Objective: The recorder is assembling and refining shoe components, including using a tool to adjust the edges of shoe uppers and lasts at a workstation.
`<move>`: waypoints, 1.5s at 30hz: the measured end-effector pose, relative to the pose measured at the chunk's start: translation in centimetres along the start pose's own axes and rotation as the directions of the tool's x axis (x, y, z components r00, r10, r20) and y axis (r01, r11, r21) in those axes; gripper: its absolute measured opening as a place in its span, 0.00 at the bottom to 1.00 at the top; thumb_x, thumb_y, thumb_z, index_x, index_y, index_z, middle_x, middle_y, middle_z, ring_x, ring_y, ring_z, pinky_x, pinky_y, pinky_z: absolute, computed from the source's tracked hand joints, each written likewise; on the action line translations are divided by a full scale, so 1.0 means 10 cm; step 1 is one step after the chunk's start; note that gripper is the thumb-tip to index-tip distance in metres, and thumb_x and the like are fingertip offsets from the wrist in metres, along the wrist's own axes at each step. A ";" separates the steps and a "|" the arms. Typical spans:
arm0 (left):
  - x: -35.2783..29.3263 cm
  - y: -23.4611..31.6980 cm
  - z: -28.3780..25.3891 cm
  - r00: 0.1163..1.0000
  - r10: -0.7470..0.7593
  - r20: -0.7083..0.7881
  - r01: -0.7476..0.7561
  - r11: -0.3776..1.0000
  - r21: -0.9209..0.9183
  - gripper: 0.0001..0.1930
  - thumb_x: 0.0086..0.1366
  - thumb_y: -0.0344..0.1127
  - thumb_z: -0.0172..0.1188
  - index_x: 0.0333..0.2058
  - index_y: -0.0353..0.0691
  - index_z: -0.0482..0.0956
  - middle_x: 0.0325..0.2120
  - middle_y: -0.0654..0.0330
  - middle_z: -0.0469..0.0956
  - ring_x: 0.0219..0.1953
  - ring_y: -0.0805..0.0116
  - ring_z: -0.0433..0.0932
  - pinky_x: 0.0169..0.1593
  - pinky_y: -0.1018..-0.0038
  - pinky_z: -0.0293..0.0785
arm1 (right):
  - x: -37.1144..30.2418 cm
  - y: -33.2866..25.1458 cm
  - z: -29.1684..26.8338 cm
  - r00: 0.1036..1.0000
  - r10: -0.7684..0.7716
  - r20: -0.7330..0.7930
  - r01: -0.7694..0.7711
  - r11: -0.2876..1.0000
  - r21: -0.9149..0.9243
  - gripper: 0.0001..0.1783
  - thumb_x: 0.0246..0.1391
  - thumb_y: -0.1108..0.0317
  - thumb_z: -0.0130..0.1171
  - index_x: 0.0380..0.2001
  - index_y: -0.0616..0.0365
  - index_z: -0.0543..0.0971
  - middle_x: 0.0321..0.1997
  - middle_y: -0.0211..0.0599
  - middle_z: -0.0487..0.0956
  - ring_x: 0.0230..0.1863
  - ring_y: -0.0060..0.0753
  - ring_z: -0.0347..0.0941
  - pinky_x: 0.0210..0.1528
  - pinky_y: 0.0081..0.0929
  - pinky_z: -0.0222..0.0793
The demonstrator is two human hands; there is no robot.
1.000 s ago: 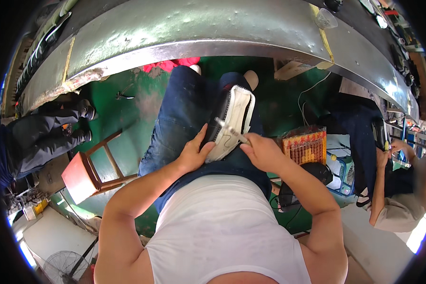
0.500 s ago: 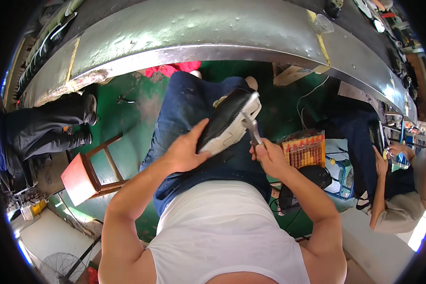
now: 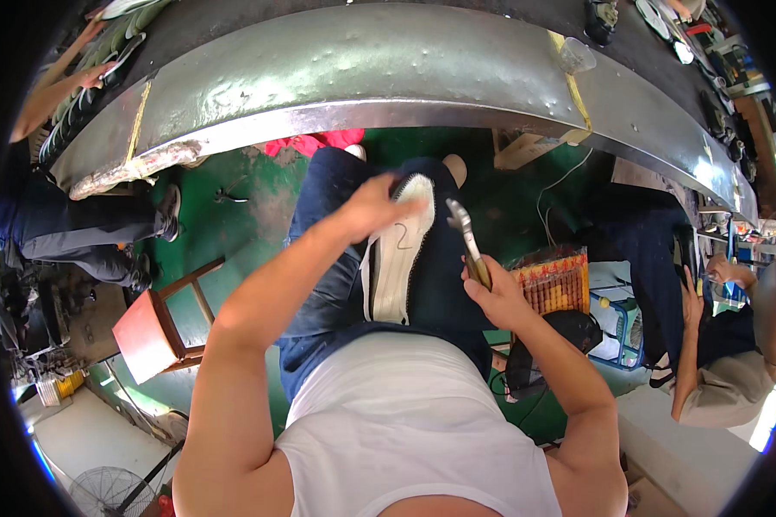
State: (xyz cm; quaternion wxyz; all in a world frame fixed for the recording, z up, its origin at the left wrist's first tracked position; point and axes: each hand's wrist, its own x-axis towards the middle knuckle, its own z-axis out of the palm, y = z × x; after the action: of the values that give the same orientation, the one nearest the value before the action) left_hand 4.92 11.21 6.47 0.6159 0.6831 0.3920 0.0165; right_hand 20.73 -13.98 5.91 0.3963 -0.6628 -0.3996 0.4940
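A shoe (image 3: 397, 267) lies along my thighs with its pale underside up and its toe end away from me. A dark pen mark shows on that underside, and a black, notched edge runs along its side. At the toe end is my left hand (image 3: 378, 207), its fingers smeared by motion across the shoe; their grip does not show clearly. My right hand (image 3: 498, 293), to the right of the shoe, is closed round the handle of metal lasting pliers (image 3: 467, 237). The head of the pliers points up and away, apart from the shoe.
A metal-edged workbench (image 3: 336, 77) curves across the far side, with a clear plastic cup (image 3: 576, 56) on it. A red-topped stool (image 3: 151, 336) stands left; a beaded seat cover (image 3: 553, 284) is right. Co-workers sit at both sides. Another tool (image 3: 228, 196) lies on the green floor.
The shoe has turned from its side to underside up and more upright in view. My left hand has moved from its near end to the toe; the pliers have drawn away from it.
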 end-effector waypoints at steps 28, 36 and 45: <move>-0.88 -0.21 0.23 0.937 0.227 -0.264 -0.144 0.943 0.300 0.11 0.69 0.35 0.53 0.38 0.35 0.82 0.27 0.43 0.80 0.32 0.44 0.80 0.35 0.63 0.76 | 0.17 -0.77 0.00 0.736 0.418 0.533 -0.635 0.699 0.329 0.16 0.61 0.69 0.56 0.50 0.65 0.73 0.47 0.39 0.79 0.44 0.31 0.79 0.38 0.31 0.81; -0.84 -0.31 0.21 0.907 0.363 -0.212 -0.261 0.882 0.392 0.12 0.70 0.36 0.52 0.30 0.34 0.77 0.23 0.43 0.76 0.29 0.40 0.77 0.31 0.56 0.72 | 0.24 -0.63 0.18 0.988 -0.087 0.130 0.146 0.816 -0.560 0.10 0.58 0.70 0.54 0.41 0.64 0.75 0.37 0.57 0.78 0.41 0.63 0.74 0.44 0.50 0.70; -0.93 -0.20 0.32 0.856 0.498 -0.140 -0.351 0.757 0.552 0.14 0.71 0.38 0.50 0.33 0.34 0.79 0.22 0.46 0.78 0.28 0.45 0.78 0.32 0.56 0.75 | 0.60 -1.39 -0.30 0.742 0.488 0.459 -0.142 0.784 -0.604 0.14 0.56 0.63 0.57 0.35 0.66 0.76 0.32 0.54 0.80 0.35 0.51 0.78 0.39 0.39 0.73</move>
State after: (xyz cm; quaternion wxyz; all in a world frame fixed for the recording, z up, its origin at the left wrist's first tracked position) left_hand -0.90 3.31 8.31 0.3324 0.8824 0.2976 0.1491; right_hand 22.91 -3.77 17.28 -0.0425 -0.6166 -0.4995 0.6071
